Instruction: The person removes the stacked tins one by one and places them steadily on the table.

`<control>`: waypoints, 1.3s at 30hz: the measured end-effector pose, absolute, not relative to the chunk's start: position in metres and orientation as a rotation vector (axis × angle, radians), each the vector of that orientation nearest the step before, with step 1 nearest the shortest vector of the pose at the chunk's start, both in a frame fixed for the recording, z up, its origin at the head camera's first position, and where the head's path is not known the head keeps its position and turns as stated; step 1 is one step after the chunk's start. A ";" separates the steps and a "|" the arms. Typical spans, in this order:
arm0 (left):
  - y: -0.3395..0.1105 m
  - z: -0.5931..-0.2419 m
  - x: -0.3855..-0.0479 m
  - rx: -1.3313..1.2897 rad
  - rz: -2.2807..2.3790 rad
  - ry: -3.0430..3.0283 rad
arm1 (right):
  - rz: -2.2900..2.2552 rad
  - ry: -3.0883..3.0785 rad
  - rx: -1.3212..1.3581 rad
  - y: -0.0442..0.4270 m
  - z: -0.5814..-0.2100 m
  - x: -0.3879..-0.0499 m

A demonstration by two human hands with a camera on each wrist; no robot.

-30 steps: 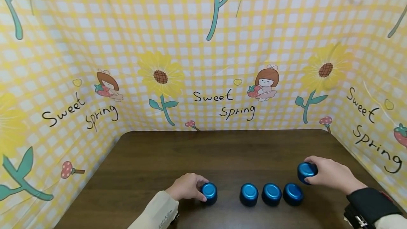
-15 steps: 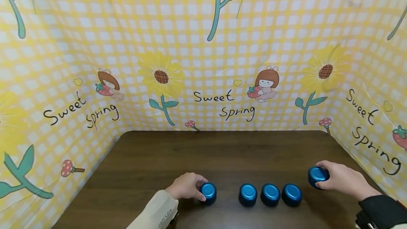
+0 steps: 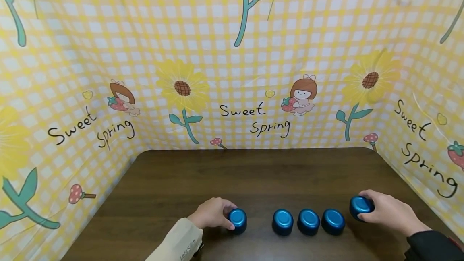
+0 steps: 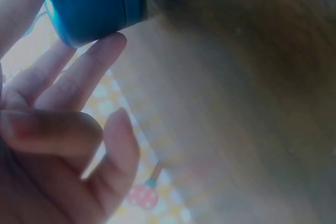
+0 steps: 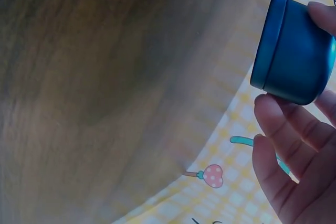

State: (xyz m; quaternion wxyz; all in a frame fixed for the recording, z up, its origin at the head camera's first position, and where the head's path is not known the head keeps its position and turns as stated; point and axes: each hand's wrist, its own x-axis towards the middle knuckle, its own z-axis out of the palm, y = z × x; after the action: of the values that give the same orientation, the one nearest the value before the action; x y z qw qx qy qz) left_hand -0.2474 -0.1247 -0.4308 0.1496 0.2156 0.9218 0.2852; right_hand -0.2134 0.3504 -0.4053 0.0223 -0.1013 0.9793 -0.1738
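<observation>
My left hand grips a blue round metal tin between thumb and fingers at the left end of a row; it seems to stand on the table. In the left wrist view this tin shows a seam near one end. At the right, my right hand pinches another blue tin, which appears slightly raised over the table. The right wrist view shows that tin with a seam like a lid's edge. Between the hands stand a blue tin, a second tin and a third tin.
The dark wooden table reaches back to a yellow checked cloth that hangs behind it and along both sides. A gap separates the left-hand tin from the other three, which stand close together.
My right hand has carried its tin rightward and nearer to me, with a slight shift back left in the last half second. The left hand and the other tins have stayed in place.
</observation>
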 end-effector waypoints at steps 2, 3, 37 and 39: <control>-0.125 -0.430 -0.247 0.613 0.824 2.647 | -0.540 3.025 -0.304 0.349 -0.409 -0.213; -0.125 -0.431 -0.247 0.613 0.824 2.649 | -0.541 3.018 -0.306 0.349 -0.411 -0.213; -0.123 -0.430 -0.244 0.610 0.824 2.666 | -0.586 2.885 -0.260 0.345 -0.435 -0.215; -0.124 -0.430 -0.245 0.614 0.819 2.667 | -0.589 2.891 -0.262 0.346 -0.436 -0.215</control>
State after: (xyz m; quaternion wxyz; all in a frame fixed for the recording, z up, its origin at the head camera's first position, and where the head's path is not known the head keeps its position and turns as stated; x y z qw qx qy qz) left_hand -0.2446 -0.1238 -0.4298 0.1422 0.2127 0.9241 0.2838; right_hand -0.2146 0.3459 -0.4360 0.0897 -0.0880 0.9721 -0.1982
